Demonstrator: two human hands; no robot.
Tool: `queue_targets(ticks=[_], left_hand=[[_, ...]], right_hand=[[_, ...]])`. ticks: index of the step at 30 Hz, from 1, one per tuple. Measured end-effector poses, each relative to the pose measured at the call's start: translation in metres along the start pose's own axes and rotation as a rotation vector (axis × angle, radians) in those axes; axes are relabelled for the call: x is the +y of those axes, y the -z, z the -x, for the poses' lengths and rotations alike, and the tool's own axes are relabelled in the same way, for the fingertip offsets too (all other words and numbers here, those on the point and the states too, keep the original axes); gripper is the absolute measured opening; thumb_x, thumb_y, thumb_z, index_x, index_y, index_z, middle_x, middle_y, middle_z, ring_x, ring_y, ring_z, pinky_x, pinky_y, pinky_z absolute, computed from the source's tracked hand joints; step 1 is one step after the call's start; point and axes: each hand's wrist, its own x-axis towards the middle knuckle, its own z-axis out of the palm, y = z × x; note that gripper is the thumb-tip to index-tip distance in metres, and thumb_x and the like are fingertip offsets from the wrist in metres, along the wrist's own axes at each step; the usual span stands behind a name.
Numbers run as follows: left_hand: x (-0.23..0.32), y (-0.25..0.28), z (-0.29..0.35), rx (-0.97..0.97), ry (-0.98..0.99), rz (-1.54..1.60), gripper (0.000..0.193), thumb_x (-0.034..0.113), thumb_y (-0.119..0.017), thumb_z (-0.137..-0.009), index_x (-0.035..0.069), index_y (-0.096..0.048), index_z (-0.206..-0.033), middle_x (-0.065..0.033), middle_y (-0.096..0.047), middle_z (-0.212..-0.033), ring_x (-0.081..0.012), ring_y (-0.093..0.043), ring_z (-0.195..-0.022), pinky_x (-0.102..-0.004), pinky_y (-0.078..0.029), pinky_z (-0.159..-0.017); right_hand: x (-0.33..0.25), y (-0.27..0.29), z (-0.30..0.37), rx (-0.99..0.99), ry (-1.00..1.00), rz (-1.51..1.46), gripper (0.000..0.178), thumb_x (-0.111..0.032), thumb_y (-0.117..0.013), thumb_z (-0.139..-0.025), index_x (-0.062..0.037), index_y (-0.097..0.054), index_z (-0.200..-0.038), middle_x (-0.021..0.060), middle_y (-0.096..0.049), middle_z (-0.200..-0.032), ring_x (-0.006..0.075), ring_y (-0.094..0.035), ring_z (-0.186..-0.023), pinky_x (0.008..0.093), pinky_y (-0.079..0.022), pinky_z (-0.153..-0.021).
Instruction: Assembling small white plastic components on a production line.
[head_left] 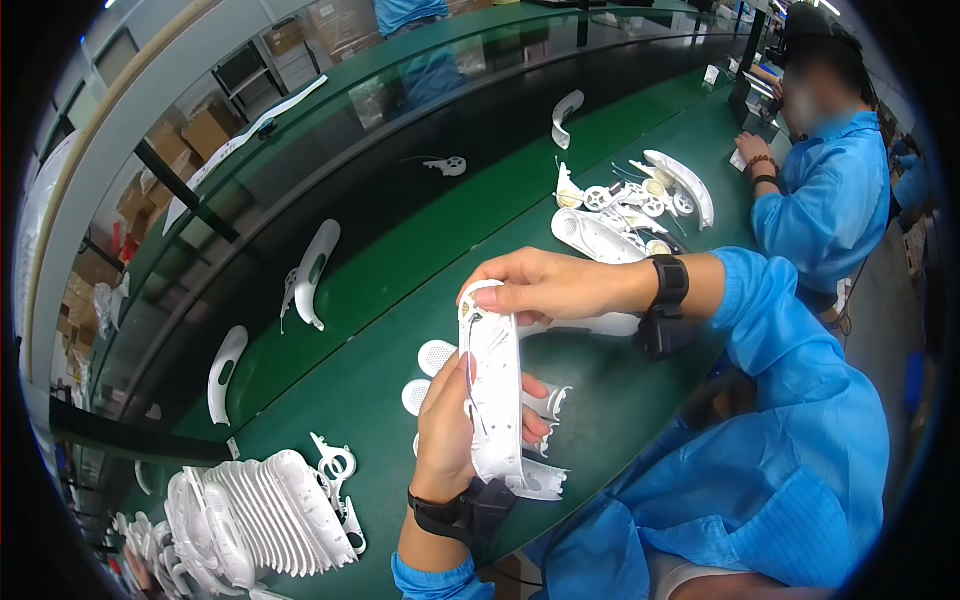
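i see the left hand [446, 436] wrapped around a long white shell [494, 395] from behind, the right hand [550, 283] pinching its top end, both above the green table [375, 405], a stack of shells [290, 515] off to the left.

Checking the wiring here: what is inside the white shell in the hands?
Inside the white shell, a thin wire runs along one side. The left hand and right hand hide what lies beneath them.
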Motion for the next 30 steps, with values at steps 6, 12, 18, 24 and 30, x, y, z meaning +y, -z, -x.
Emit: queue_targets(ticks=[6,12,18,24,30], left_hand=[[-0.001,0.001,-0.004,-0.009,0.009,0.032,0.041,0.026,-0.025,-0.103,-0.007,-0.042,-0.120,-0.0282,-0.063,-0.094,-0.0347,-0.067,-0.061,-0.0385,-0.060,-0.053],[-0.002,0.004,-0.002,-0.070,0.008,0.099,0.039,0.025,-0.028,-0.103,-0.007,-0.041,-0.121,-0.0253,-0.061,-0.096,-0.0335,-0.067,-0.061,-0.0385,-0.059,-0.052],[-0.004,-0.002,0.000,0.057,-0.046,0.019,0.041,0.026,-0.033,-0.102,-0.010,-0.042,-0.120,-0.0243,-0.060,-0.088,-0.0343,-0.065,-0.053,-0.0377,-0.055,-0.044],[-0.002,0.002,0.001,-0.006,-0.011,0.015,0.036,0.024,-0.029,-0.103,-0.006,-0.041,-0.122,-0.0204,-0.061,-0.092,-0.0318,-0.067,-0.061,-0.0378,-0.058,-0.051],[-0.002,-0.005,0.001,0.090,-0.016,0.021,0.040,0.026,-0.032,-0.103,-0.009,-0.046,-0.115,-0.0224,-0.061,-0.085,-0.0338,-0.064,-0.052,-0.0373,-0.055,-0.044]], right_hand=[[-0.005,0.004,0.002,-0.012,-0.002,0.073,0.040,-0.043,-0.058,-0.096,-0.0050,-0.064,-0.110,-0.0011,-0.060,-0.088,0.0045,-0.044,-0.069,0.0195,-0.033,-0.054],[0.005,0.009,0.000,-0.040,0.061,0.090,0.044,-0.041,-0.059,-0.096,-0.0002,-0.063,-0.114,0.0021,-0.063,-0.091,0.0066,-0.046,-0.070,0.0216,-0.040,-0.064],[-0.008,0.018,0.005,-0.004,0.185,0.422,0.049,-0.030,-0.069,-0.090,-0.0061,-0.057,-0.131,0.0042,-0.063,-0.106,0.0120,-0.057,-0.089,0.0234,-0.048,-0.068],[-0.011,0.019,0.004,-0.025,0.249,0.554,0.046,-0.025,-0.074,-0.086,-0.0083,-0.063,-0.128,0.0071,-0.058,-0.113,0.0158,-0.056,-0.102,0.0245,-0.050,-0.066],[-0.003,0.020,0.002,-0.022,0.248,0.494,0.045,-0.022,-0.073,-0.087,-0.0081,-0.062,-0.129,0.0085,-0.059,-0.116,0.0152,-0.057,-0.102,0.0237,-0.051,-0.068]])
